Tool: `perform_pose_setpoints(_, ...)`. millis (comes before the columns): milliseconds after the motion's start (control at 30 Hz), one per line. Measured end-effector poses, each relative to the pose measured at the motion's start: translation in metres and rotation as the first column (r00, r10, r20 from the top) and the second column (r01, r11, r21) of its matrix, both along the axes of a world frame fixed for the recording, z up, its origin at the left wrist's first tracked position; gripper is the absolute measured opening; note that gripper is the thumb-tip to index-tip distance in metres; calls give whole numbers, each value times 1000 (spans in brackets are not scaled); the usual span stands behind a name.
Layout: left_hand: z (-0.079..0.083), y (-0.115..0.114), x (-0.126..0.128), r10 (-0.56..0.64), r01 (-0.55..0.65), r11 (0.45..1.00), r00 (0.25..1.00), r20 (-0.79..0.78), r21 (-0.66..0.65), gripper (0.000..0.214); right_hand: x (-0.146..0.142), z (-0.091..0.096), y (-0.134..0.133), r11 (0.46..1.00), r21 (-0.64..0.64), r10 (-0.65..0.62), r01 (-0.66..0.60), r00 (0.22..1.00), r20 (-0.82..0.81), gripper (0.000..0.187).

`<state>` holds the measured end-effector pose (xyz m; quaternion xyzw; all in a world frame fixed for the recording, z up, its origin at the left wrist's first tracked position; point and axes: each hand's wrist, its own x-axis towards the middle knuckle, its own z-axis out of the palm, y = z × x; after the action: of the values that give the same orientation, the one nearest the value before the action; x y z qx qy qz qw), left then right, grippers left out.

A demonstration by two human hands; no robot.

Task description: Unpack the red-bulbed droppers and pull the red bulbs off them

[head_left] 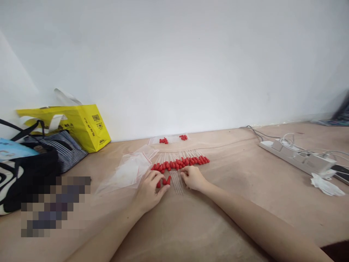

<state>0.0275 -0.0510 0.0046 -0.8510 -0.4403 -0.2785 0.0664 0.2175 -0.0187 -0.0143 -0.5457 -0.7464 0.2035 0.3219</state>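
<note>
A row of clear droppers with red rubber bulbs (180,162) lies across the brown table (223,203). My left hand (149,191) rests just below the row, its fingers curled around a few red-bulbed droppers (165,181). My right hand (193,178) is beside it, fingers pinched on a small bunch of clear tubes (177,183) lying toward me. The two hands are close together, almost touching.
Clear zip bags (128,171) lie left of the droppers. Two more small bags with red bulbs (173,138) sit by the wall. A yellow bag (81,125) and striped and black bags (32,163) crowd the left. A white power strip (298,158) with cables lies at right.
</note>
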Motion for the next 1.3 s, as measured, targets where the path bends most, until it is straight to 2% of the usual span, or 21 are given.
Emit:
perform_pose_setpoints(100,-3,-5,7,-67,68,997,997,-38,24,18,0,-1,-3,1000,13,12,-12,1000,-19,20)
perform_pose_setpoints(233,-5,-7,12,-60,61,998,997,-48,17,28,6,0,2,998,51,-30,32,999,-41,18)
perform_pose_setpoints(300,-6,-7,15,-64,64,998,997,-44,15,33,15,4,7,978,164,-135,130,991,15,14)
perform_pose_setpoints(367,-6,-7,18,-80,80,997,996,-42,11,35,27,7,14,920,332,-263,211,957,122,11)
perform_pose_setpoints(467,-6,-8,21,-111,111,994,993,-38,9,33,42,8,23,868,475,-307,145,908,285,11)
perform_pose_setpoints(600,-7,-6,19,-115,116,993,993,-35,9,31,48,0,30,854,514,-322,80,858,401,13)
perform_pose_setpoints(833,-9,-6,16,-102,102,995,995,-24,-2,27,45,-11,37,806,588,-363,66,840,403,13)
perform_pose_setpoints(933,-9,-5,16,-111,111,994,993,39,1,22,44,-8,32,762,640,-387,104,865,320,17)
perform_pose_setpoints(1033,-6,-3,16,-105,118,991,979,173,-67,20,37,-3,16,682,722,-352,113,916,190,19)
perform_pose_setpoints(1133,1,-1,17,-40,110,970,952,305,-219,26,21,0,-6,618,785,-220,54,970,107,19)
perform_pose_setpoints(1233,5,-2,22,16,158,920,899,438,-359,34,2,-1,-24,602,798,-87,-21,992,92,20)
perform_pose_setpoints(1300,4,-2,28,39,211,889,850,526,-407,36,-7,-3,-30,599,798,-37,-68,993,113,21)
